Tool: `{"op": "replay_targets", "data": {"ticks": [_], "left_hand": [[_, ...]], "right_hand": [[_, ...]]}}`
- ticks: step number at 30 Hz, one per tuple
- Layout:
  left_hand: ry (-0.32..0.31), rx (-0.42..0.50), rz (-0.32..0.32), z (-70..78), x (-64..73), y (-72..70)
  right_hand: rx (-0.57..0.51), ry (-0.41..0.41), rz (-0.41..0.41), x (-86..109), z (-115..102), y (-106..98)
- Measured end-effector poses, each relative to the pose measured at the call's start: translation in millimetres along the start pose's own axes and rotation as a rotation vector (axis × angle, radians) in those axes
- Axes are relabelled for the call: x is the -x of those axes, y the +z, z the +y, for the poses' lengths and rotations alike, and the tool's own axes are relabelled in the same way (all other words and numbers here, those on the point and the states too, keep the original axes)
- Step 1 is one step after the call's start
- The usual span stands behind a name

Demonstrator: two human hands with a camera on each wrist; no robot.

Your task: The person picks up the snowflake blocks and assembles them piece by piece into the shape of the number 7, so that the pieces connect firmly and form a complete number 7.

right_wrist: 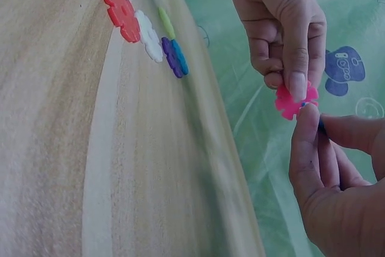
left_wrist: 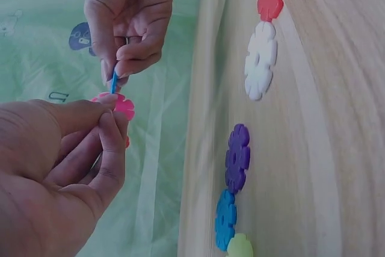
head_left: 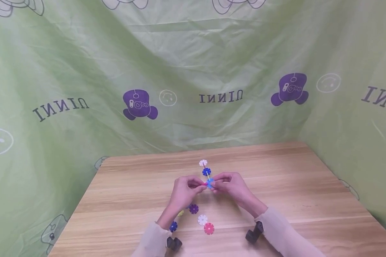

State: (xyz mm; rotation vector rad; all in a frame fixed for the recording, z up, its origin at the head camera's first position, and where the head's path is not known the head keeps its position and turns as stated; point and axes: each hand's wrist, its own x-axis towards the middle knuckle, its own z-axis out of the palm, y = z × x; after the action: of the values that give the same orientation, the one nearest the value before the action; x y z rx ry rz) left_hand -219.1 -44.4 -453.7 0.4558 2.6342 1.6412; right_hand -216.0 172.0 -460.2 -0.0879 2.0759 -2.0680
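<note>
My left hand (head_left: 184, 192) pinches a pink notched plastic disc (right_wrist: 287, 102) between thumb and fingertips. Facing it, my right hand (head_left: 234, 186) pinches a light blue notched disc (head_left: 209, 183), seen edge-on as a thin strip in the left wrist view. Both hands meet above the table, and the two discs come together at the fingertips, which partly cover the joint. From the light blue disc a row runs away from me: a thin yellow edge-on piece, a dark blue disc (head_left: 206, 171), a thin reddish piece and a white disc (head_left: 203, 162) at the end.
On the wooden table (head_left: 132, 200) before me lie a red disc (head_left: 209, 228), a white disc (left_wrist: 261, 61), a purple disc (head_left: 194, 208), a blue disc (left_wrist: 226, 219), a yellow-green disc (left_wrist: 240, 246) and a dark blue disc (head_left: 173, 226). A green printed curtain (head_left: 180, 64) hangs behind.
</note>
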Motion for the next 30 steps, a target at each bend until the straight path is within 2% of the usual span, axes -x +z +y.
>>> {"op": "replay_targets", "data": {"ticks": [11,20,30], "left_hand": [[-0.017,-0.001,-0.030,-5.5,0.4,-10.2],[0.015,-0.086,-0.059,-2.6,3.8,-21.6],[0.004,-0.177,-0.081,-13.3,13.7,-36.7]], "right_hand": [[-0.010,0.003,0.000,-1.6,0,0],[-0.001,-0.004,0.002,0.4,-2,0],[0.002,0.005,0.018,1.4,-3,0]]}}
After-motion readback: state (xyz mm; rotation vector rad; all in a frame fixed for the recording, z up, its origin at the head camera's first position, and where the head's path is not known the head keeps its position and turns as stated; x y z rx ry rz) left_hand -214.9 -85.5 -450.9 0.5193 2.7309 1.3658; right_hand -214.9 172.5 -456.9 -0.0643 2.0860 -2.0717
